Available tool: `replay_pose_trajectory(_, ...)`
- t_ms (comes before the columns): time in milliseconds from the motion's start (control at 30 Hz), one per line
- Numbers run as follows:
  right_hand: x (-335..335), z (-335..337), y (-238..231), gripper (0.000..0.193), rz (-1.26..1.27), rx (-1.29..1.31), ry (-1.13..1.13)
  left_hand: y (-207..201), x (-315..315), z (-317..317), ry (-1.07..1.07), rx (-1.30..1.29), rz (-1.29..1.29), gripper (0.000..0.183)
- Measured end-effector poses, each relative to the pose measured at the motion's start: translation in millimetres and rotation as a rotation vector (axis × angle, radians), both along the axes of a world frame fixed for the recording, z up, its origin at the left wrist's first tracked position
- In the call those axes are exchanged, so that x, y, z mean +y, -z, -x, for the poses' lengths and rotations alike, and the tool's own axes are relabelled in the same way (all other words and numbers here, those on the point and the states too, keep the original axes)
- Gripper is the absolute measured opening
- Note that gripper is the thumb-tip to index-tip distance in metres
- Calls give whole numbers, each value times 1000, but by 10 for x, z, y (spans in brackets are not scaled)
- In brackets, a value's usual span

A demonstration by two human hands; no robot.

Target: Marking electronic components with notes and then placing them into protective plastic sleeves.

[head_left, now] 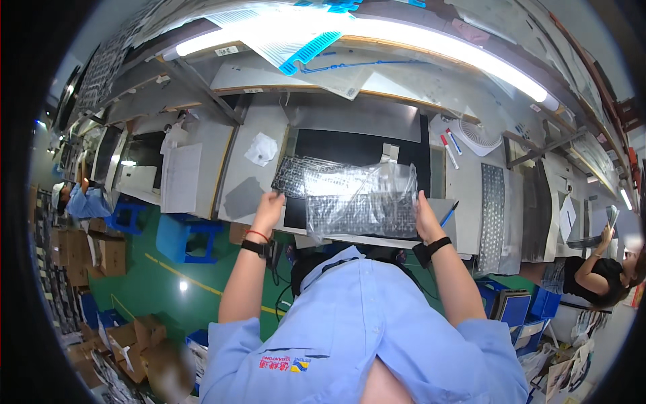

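Note:
In front of me a clear plastic bag (363, 214) lies over dark keyboard-like panels with rows of small keys. One keyboard panel (291, 174) sticks out past the bag's left side and looks slightly tilted. My left hand (269, 207) is closed at that panel's lower left corner, thumb and fingers pinching it. My right hand (426, 217) is at the bag's right edge, thumb in front and the other fingers mostly hidden. Whether the bag wraps the panels or only covers them in part, I cannot tell. Beneath is a black work surface (330, 145).
Crumpled white plastic (261, 149) and a grey sheet (243, 197) lie left. Red and blue markers (449, 149), a white fan (476, 137), a blue pen (449, 214) and stacked panels (492, 215) are right. A lamp-lit shelf (269, 89) spans above. Other people work at both sides.

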State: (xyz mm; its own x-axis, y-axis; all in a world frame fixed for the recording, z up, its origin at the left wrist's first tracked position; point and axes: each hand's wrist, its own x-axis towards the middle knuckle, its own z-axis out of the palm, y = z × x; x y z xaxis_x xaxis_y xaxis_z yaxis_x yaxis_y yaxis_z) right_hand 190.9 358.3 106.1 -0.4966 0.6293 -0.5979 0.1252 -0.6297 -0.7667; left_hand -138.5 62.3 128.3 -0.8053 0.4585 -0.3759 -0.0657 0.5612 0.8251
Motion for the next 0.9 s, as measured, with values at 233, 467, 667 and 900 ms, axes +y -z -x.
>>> replay_pose_trajectory(233, -130, -87, 98, 41, -307, -228, -215, 418, 111, -558, 132, -441, 123, 49)
replay_pose_trajectory(467, -249, -182, 78, 28, -377, 33, -66, 703, 46, -627, 187, -442, -136, 22)
replay_pose_trajectory(667, -240, -232, -721, 17, -577, 119, -26, 559, -115, -390, -5, -584, -450, 37)
replay_pose_trajectory(900, -259, -125, -353, 18, -409, 46, -37, 759, 112, -599, 204, 82, -91, 46)
